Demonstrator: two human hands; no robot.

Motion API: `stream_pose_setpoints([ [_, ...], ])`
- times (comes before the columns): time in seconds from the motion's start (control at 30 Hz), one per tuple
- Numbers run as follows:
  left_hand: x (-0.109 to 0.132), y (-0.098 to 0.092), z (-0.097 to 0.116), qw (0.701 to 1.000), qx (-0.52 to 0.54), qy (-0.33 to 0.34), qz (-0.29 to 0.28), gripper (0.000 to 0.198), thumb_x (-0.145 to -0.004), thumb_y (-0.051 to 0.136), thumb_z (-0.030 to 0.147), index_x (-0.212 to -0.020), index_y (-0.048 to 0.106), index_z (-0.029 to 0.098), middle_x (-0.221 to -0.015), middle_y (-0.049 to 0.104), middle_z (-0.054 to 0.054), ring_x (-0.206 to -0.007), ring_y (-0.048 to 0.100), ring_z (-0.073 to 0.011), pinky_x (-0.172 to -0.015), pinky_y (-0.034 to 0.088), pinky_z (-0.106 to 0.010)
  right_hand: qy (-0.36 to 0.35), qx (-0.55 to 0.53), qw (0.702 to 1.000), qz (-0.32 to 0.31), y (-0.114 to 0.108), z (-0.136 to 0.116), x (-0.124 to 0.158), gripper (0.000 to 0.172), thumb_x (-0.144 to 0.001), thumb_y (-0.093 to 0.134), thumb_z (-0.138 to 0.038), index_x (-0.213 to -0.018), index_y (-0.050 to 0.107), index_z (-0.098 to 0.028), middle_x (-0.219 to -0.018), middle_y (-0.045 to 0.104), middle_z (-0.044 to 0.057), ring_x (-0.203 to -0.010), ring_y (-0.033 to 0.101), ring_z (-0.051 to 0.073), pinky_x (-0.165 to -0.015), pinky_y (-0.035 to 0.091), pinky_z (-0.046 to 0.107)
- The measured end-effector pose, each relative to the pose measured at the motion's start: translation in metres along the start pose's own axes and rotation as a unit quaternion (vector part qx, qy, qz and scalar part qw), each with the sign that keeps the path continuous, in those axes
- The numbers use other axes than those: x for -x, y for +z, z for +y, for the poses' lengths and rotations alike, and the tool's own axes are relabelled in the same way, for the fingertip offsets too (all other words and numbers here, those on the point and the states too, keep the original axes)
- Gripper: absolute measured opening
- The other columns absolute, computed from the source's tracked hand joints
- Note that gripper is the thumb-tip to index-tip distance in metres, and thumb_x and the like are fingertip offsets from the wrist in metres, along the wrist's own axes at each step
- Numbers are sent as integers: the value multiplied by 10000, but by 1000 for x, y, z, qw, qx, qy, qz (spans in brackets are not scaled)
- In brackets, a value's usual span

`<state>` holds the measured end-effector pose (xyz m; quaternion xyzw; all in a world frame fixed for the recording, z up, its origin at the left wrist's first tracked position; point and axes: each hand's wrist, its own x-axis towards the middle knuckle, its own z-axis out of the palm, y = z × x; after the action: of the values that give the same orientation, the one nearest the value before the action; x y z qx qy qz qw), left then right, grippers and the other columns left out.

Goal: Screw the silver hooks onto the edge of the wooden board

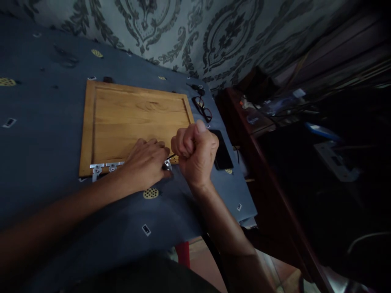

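Note:
A wooden cabinet door [139, 112] with a raised frame lies flat on the blue patterned cloth. Metal hinges [97, 169] sit along its near edge, toward the left. At the right end of that edge, my left hand [146, 165] bends over the wood, its forefinger and thumb on either side of another hinge [168, 164]. My right hand [197, 150] is closed in a fist around a screwdriver whose handle is hidden inside. Only the thin dark screwdriver shaft [172, 156] shows, slanting down to that hinge.
Right of the door lie a black phone [222, 150], eyeglasses [202, 109] and keys [197, 88]. A dark wooden cabinet [269, 175] with clutter on top stands along the right side. A patterned wall covering [171, 30] rises behind the cloth.

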<state>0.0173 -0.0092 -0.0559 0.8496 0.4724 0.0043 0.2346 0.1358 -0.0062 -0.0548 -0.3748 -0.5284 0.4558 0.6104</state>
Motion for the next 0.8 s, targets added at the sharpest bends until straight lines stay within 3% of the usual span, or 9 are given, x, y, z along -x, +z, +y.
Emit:
stream_pose_setpoints([
  [0.2,1,-6,-1,1000,12,-8,-12,342,-917,716,413,-1160,718,172,-1179,725,-96,-1133,645,-288,-925,457,-399,-26,-27,999,-12,-3,-5,-1,694,-936,538,-753,-488,341,-261,-445,222,-72,-406,194,112,-425,266,304],
  [0.4,3,-6,-2,1000,10,-19,-21,298,-905,741,421,-1078,727,178,-1102,710,-79,-1084,635,-284,-940,449,-406,-72,-62,995,-8,-6,-25,-1,670,-997,578,-539,-467,305,-234,-438,228,-66,-386,178,92,-416,205,288],
  [0.8,3,-9,0,999,12,-24,-29,278,-913,732,381,-1102,745,177,-1130,727,-92,-1124,632,-290,-964,448,-404,-15,8,1000,26,-10,-13,2,670,-915,537,-749,-509,295,-275,-433,204,-60,-411,225,141,-412,272,301],
])
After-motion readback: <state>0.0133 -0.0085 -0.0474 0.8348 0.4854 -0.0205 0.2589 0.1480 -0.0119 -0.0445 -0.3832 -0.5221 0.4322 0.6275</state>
